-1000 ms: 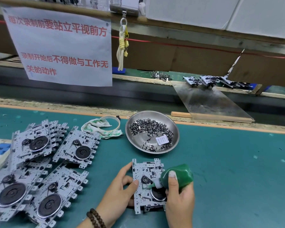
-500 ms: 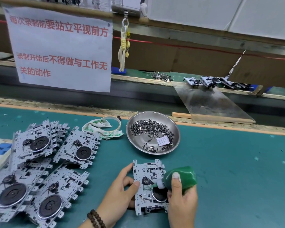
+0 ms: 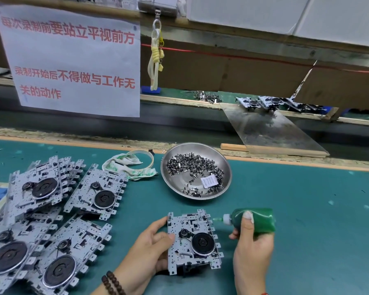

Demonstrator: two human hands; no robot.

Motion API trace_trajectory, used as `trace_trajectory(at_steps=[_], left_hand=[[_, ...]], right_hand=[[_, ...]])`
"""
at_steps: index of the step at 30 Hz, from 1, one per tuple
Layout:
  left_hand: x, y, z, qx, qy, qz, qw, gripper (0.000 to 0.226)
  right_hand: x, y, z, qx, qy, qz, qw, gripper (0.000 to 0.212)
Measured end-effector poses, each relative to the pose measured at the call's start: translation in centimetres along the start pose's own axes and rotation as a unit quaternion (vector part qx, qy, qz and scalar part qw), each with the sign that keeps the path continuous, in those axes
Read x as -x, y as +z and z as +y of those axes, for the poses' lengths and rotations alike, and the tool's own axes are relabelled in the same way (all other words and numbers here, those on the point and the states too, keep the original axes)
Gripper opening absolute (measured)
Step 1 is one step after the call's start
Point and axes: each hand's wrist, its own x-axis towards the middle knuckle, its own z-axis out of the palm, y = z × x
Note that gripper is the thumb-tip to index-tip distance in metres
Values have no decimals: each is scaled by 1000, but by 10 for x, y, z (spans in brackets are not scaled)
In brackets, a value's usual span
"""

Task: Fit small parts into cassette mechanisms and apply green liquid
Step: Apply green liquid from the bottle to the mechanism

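My left hand (image 3: 146, 251) gripped one cassette mechanism (image 3: 193, 241) by its left side, thumb on the upper left corner and fingertips pressed on its face, near the front edge of the green tabletop (image 3: 307, 220). My right hand (image 3: 250, 245) was curled round one green squeeze bottle (image 3: 254, 220) lying sideways, its white nozzle pointing left at the mechanism's upper right corner; I could not tell whether the tip touched the metal. That mechanism showed one large black wheel and one smaller hub beside it.

Toward the left edge lay a heap of further mechanisms (image 3: 45, 220): four faces showed plainly, with more stacked under them that I could not count. Near the far edge, one steel bowl (image 3: 195, 170) held a great many small metal parts, too many to count, and one white slip of paper (image 3: 209, 182) whose print was too small to read. Beside the bowl lay one white-and-green rag (image 3: 129, 168) and one tape ring (image 3: 140, 159).

One white sign (image 3: 73, 60) hung above the far edge, its red writing reading "每次录制前要站立平视前方" and "录制开始后不得做与工作无关的动作". Beyond it, about three more mechanisms (image 3: 266, 102) sat at the top of one metal ramp (image 3: 271, 130).
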Motion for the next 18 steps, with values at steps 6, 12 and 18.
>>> trace_trajectory(at_steps=[6,12,18], left_hand=[[-1,0,0,8,-2,-6,1000,32],[-1,-2,0,7,-3,-15,1000,35],[0,-2,1,2,0,-29,1000,46]], right_hand=[[2,3,5,28,-4,24,999,10],[3,2,8,38,0,14,999,21],[3,2,6,51,-2,-1,999,22]])
